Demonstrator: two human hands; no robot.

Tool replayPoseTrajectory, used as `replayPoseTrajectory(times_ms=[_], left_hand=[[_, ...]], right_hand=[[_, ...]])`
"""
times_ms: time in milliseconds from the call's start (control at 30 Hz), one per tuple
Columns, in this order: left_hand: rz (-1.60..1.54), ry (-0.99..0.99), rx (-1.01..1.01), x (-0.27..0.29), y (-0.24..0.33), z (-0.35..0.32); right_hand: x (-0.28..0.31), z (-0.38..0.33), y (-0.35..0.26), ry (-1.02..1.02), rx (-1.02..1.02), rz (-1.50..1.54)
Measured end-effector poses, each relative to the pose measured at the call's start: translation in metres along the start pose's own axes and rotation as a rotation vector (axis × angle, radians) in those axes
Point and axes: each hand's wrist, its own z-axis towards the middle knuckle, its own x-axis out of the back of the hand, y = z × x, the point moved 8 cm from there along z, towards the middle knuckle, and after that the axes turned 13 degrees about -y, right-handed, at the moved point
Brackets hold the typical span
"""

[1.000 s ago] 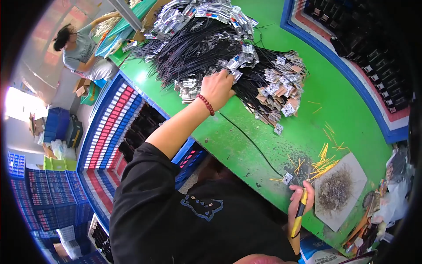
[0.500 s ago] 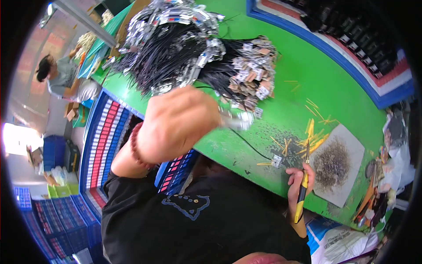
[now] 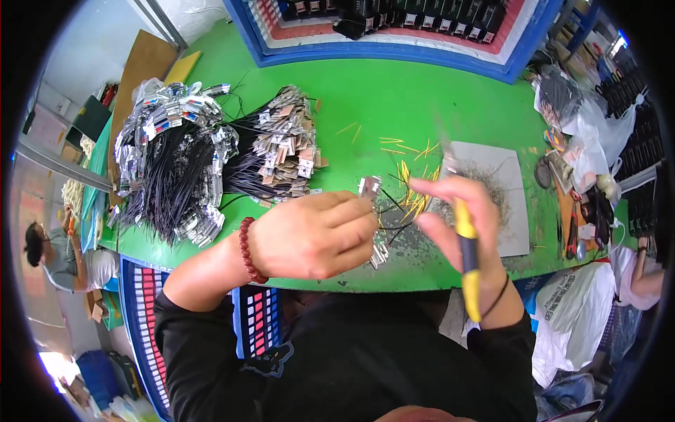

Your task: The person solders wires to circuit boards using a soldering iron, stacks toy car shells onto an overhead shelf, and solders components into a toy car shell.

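Observation:
My left hand (image 3: pixel 320 235), a red bead bracelet at its wrist, is closed over the bench. Its fingertips pinch a thin black cable (image 3: pixel 389 231), partly hidden by the hand, with a small silver-white end piece (image 3: pixel 369 186) beside the knuckles. Facing it, my right hand (image 3: pixel 474 211) has thumb and forefinger apart. A pen-shaped tool with a yellow and black handle (image 3: pixel 469 257) rests in its grip; the tool's tip is blurred. Thin yellow strips (image 3: pixel 404 179) lie between and beyond the hands. Silver-white pieces (image 3: pixel 380 254) show just below my left fingertips.
Bundled black cables (image 3: pixel 165 176) with silver wrappings and more with tagged ends (image 3: pixel 288 144) are heaped at left on the green bench (image 3: pixel 351 98). A grey board (image 3: pixel 517 239) with dark crumbs lies at right. A blue crate (image 3: pixel 380 53) of black parts stands behind. Another person (image 3: pixel 60 253) sits far left.
The view has turned, with the bench now level ahead. My left hand has come down beside the right hand, bringing the cable. My right thumb and forefinger have spread apart around the tool.

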Motion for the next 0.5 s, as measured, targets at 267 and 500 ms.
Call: replayPoseTrajectory(times_ms=[267, 500], left_hand=[[-0.66, 0.325, 0.658, -0.028, -0.043, -0.036], [-1.54, 0.395, 0.711, -0.102, -0.051, -0.036]], right_hand=[[-0.032, 0.019, 0.038, 0.097, 0.017, 0.046], [-0.042, 0.029, 0.036, 0.125, 0.206, -0.29]])
